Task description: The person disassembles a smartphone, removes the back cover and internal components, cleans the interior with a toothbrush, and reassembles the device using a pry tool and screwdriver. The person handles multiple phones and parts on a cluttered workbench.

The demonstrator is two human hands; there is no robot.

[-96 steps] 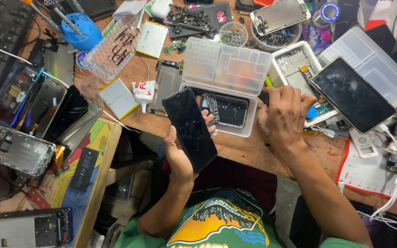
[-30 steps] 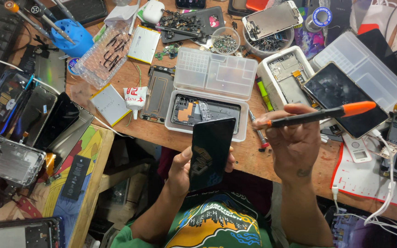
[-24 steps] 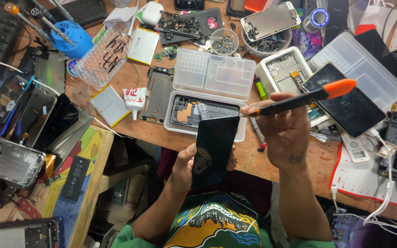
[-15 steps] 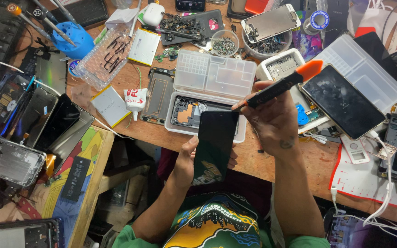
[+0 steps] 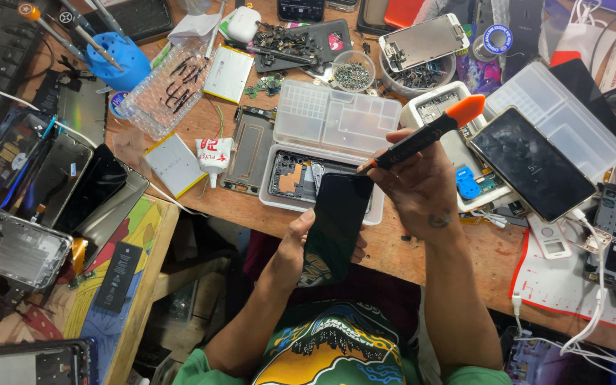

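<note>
Right now my left hand (image 5: 301, 242) is wrapped around a dark phone (image 5: 334, 227), fingers curled along its edges, holding it screen-up just below the edge of the wooden workbench (image 5: 458, 249). My right hand (image 5: 418, 182) is closed around a black brush with an orange tip (image 5: 425, 134), its pointed end meeting the phone's upper corner. Just beyond sits a white tray (image 5: 283, 199) holding an opened phone frame (image 5: 297, 175), and a gold-edged phone (image 5: 532, 162) lies to the right.
</note>
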